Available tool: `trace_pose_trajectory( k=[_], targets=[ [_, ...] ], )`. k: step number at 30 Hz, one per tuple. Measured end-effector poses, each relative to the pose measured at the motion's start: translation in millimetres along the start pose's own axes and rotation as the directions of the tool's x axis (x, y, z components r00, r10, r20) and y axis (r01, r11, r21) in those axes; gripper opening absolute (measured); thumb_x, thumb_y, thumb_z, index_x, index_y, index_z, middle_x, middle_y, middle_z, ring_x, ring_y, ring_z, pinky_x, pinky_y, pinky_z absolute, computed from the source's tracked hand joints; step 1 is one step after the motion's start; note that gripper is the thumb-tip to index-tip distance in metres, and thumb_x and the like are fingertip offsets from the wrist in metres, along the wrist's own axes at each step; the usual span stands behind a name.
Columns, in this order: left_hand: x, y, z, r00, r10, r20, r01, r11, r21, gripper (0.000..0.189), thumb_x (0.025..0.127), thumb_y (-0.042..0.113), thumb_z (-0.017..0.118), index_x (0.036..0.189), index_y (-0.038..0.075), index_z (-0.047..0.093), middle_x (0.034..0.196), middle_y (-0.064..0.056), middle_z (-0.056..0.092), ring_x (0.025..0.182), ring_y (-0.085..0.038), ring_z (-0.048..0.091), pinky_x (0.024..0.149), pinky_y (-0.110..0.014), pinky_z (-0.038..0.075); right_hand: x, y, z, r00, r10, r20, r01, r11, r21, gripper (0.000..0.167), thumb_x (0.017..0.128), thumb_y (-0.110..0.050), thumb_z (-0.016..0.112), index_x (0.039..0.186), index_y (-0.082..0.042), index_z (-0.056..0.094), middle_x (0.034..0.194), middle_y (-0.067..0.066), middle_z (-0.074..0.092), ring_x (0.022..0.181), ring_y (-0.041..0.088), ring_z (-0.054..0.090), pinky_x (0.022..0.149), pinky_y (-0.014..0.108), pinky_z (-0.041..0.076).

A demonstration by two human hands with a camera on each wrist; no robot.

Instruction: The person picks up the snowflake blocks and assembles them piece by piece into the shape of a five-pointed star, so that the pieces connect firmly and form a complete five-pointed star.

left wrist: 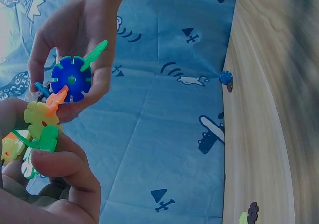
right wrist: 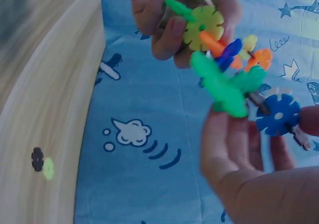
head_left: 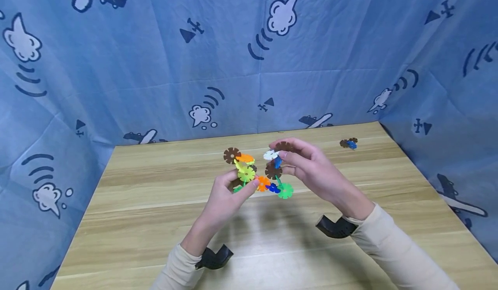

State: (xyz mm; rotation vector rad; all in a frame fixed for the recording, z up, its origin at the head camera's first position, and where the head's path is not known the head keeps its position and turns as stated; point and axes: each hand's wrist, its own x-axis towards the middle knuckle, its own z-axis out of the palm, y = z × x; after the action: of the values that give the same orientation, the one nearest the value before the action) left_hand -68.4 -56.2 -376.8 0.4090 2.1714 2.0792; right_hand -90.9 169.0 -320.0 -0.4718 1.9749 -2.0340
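Observation:
Both hands hold one chain of notched plastic snowflake discs above the table. In the head view the left hand (head_left: 227,195) grips its left part, near a yellow disc (head_left: 246,173). A brown disc (head_left: 232,155) and an orange disc stick up there. The right hand (head_left: 317,173) pinches the right part around a white disc (head_left: 270,155), with brown discs beside it. Along the bottom, an orange disc (head_left: 263,183), a dark blue disc (head_left: 273,188) and a green disc (head_left: 285,191) link the two sides. A lighter blue disc (right wrist: 279,114) shows by the right fingers in the right wrist view.
On the wooden table (head_left: 155,221), a small cluster of brown and blue discs (head_left: 352,144) lies at the back right. A dark disc (right wrist: 37,159) and a light green disc (right wrist: 48,168) show in the right wrist view. A blue patterned curtain (head_left: 233,56) stands behind the table.

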Motion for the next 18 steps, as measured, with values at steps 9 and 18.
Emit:
trace_pose_trajectory(
  k=[9, 18],
  targets=[
    [1.9, -0.4, 0.8, 1.000, -0.006, 0.009, 0.006, 1.000, 0.000, 0.018, 0.094, 0.014, 0.071, 0.108, 0.004, 0.073, 0.100, -0.007, 0.071, 0.093, -0.016, 0.062, 0.076, -0.025, 0.053, 2.0, -5.6, -8.7, 0.982, 0.165, 0.090, -0.162, 0.986, -0.041, 0.038, 0.108, -0.022, 0.047, 0.135, 0.004, 0.041, 0.109, 0.003, 0.062, 0.095, 0.015, 0.071, 0.094, 0.033, 0.058],
    [3.0, -2.4, 1.6, 0.999, 0.008, 0.044, -0.009, 1.000, 0.006, 0.017, 0.095, 0.017, 0.071, 0.105, 0.005, 0.073, 0.093, -0.005, 0.068, 0.086, -0.017, 0.058, 0.072, -0.025, 0.051, 6.8, -10.1, -20.9, 0.940, 0.252, 0.231, -0.194, 0.949, -0.246, 0.031, 0.108, -0.034, 0.042, 0.112, -0.005, 0.048, 0.107, 0.007, 0.057, 0.105, 0.026, 0.064, 0.102, 0.036, 0.050]
  ],
)
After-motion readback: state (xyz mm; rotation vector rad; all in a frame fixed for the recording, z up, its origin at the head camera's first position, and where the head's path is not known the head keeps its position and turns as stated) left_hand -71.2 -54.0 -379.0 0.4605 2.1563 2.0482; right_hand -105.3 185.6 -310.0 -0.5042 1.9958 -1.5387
